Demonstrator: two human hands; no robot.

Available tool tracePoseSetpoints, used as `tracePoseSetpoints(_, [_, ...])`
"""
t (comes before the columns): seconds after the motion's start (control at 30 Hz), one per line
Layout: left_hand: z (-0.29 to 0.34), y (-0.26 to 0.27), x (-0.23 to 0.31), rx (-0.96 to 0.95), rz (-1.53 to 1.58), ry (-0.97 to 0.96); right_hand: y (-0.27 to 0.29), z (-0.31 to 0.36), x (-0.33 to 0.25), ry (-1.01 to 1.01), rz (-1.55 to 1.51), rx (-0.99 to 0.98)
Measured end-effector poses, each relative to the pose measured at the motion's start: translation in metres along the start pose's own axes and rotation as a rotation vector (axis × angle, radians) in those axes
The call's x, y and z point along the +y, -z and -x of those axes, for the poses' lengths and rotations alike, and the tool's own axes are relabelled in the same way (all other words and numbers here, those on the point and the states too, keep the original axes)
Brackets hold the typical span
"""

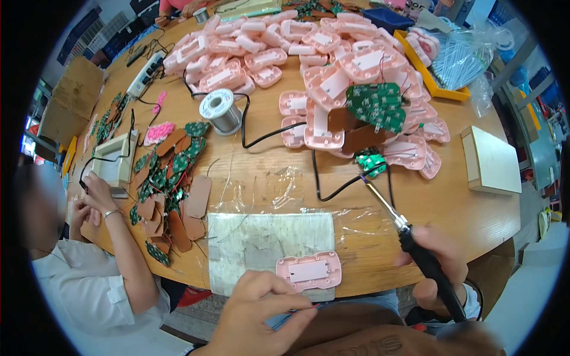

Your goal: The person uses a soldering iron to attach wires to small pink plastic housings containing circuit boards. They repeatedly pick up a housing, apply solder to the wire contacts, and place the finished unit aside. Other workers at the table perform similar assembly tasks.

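Note:
My right hand point(442, 258) is closed round the black handle of a soldering iron point(432, 264). The iron's metal shaft points up and left, its tip close to a small green circuit board point(371, 164) at the edge of the pink pile. Low in the middle, my left hand point(258, 311) pinches a thin reddish wire point(314, 306) between thumb and forefinger; most of the wire is hidden. Just beyond those fingers a pink plastic shell point(309, 272) lies open side up on a worn pale mat point(270, 234), with a pale panel inside it.
Pink shells point(225, 74) are heaped at the back, with green boards point(377, 107) on top. A solder spool point(221, 111) stands mid-table. Left are more boards and brown pieces point(178, 228), and a co-worker's hands point(95, 199). A pale box point(490, 160) and yellow tray point(436, 89) stand right.

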State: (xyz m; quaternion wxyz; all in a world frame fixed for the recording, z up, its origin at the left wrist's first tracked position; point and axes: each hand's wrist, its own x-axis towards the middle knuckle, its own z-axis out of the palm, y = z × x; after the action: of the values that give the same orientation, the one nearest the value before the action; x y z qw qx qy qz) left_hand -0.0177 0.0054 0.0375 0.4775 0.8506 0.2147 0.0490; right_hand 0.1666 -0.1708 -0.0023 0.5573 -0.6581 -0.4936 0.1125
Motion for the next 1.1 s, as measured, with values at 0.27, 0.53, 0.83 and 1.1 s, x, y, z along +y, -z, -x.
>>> tracePoseSetpoints(0.27, [-0.014,-0.059,-0.03,0.289,-0.043,-0.019,0.003,0.03,0.012,0.075,-0.23,0.066])
tracePoseSetpoints(0.53, [-0.014,-0.058,-0.03,0.263,-0.046,-0.004,0.003,0.03,0.015,0.047,-0.069,-0.253])
tracePoseSetpoints(0.83, [-0.016,-0.056,-0.028,0.247,-0.051,0.004,-0.001,0.023,0.017,0.056,-0.107,-0.281])
tracePoseSetpoints(1.1, [-0.018,-0.054,-0.027,0.226,-0.065,0.019,0.006,0.024,0.019,0.02,-0.127,-0.219])
